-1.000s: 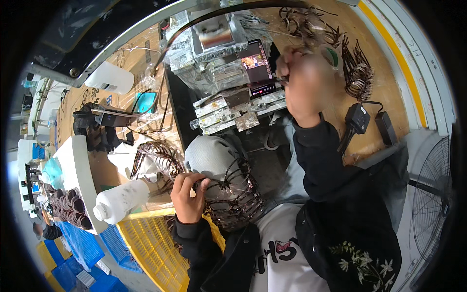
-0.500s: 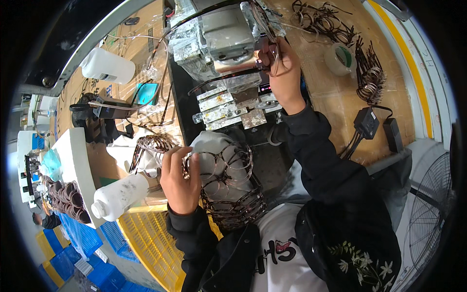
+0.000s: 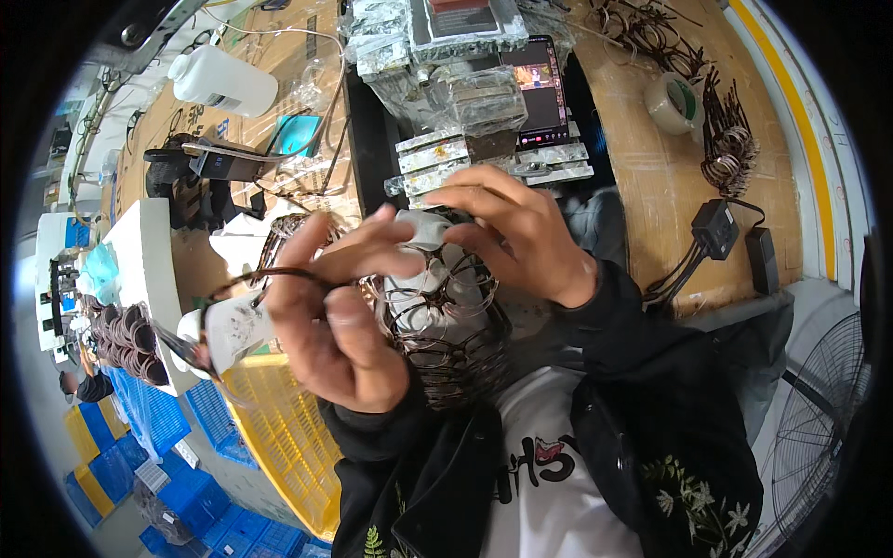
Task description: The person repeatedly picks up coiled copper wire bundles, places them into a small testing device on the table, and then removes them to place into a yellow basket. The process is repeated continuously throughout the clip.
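My left hand point(image 3: 339, 321) is raised over the left side of my lap, slightly blurred by motion. Its fingers are closed on an eyeglass frame point(image 3: 284, 272), whose dark rim reaches out to the left. Below and between my hands, a stack of brown eyeglass frames point(image 3: 451, 358) rests against my lap on grey-white material. Above the upper end of this stack is my right hand point(image 3: 530, 232), with thumb and fingers apart and nothing visible between them. Another bunch of eyeglass frames point(image 3: 286, 226) lies behind my left hand, partly hidden by it.
Ahead stands a dusty metal machine point(image 3: 465, 33) with a lit phone point(image 3: 542, 93) leaning by it. White bottles point(image 3: 223, 82), a yellow basket point(image 3: 279, 437) and a foam box point(image 3: 153, 256) are at left. On the right lie a tape roll point(image 3: 670, 104), more frames point(image 3: 730, 153) and a power adapter point(image 3: 714, 230).
My right hand has come back from the machine toward my lap and no longer holds a frame. The left hand has risen from the stack and now holds an eyeglass frame.
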Demonstrator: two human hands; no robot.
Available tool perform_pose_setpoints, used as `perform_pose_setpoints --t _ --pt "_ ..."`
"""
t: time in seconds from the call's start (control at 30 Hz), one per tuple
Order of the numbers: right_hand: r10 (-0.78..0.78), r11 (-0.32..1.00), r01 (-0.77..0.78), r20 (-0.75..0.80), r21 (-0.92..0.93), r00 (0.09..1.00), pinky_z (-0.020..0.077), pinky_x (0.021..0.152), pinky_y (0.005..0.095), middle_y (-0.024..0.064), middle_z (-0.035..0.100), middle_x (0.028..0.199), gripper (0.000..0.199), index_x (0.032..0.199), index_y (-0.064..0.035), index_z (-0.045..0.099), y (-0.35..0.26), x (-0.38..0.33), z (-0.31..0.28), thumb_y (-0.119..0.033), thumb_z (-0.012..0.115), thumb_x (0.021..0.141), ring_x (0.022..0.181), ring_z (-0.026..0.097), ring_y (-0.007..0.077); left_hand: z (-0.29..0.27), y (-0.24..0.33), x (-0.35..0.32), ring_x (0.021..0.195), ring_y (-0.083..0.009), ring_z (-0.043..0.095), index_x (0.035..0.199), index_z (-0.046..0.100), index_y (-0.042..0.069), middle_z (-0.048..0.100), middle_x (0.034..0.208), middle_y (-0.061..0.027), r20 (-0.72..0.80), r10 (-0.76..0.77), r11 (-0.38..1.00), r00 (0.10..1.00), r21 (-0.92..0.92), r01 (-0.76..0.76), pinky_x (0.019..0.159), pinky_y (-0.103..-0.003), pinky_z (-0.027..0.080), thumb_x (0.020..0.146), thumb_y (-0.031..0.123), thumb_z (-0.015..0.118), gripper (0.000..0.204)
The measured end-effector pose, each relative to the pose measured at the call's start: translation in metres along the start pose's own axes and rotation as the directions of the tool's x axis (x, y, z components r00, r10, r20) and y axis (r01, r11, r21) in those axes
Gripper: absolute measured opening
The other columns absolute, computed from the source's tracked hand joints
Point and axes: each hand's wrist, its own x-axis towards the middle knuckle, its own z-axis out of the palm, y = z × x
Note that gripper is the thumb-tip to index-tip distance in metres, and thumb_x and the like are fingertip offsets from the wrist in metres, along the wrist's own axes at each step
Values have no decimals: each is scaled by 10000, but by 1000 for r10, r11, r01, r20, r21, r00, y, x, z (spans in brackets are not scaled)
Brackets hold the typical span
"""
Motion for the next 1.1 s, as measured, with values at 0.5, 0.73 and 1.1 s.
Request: perform_pose_setpoints --t 0.5,0.73,1.1 --pt "266 746 127 -468 653 843 374 603 234 30 537 812 91 949 -17 555 46 34 -53 -83 550 886 672 469 96 -36 -19 -18 769 -203 570 1261 338 -104 584 789 -130 -263 -230 959 937 100 263 762 -335 456 976 328 384 520" --pt "190 812 175 -535 558 823 363 598 216 -2 532 784 164 987 1 553 98 61 -24 -143 479 965 667 430 67 -33 -22 -26 674 -196 579 1255 389 -71 575 747 -138 -196 -289 952 937 42 303 661 -298 474 972 384 309 542" --pt "-119 982 187 -648 38 752 401 513 225 59 596 758 154 983 10 576 61 40 -18 -74 453 944 563 493 72 -28 -26 -8 689 -254 583 1244 451 -62 592 978 -193 -75 -489 810 869 -409 420 673 -355 490 851 729 117 944"
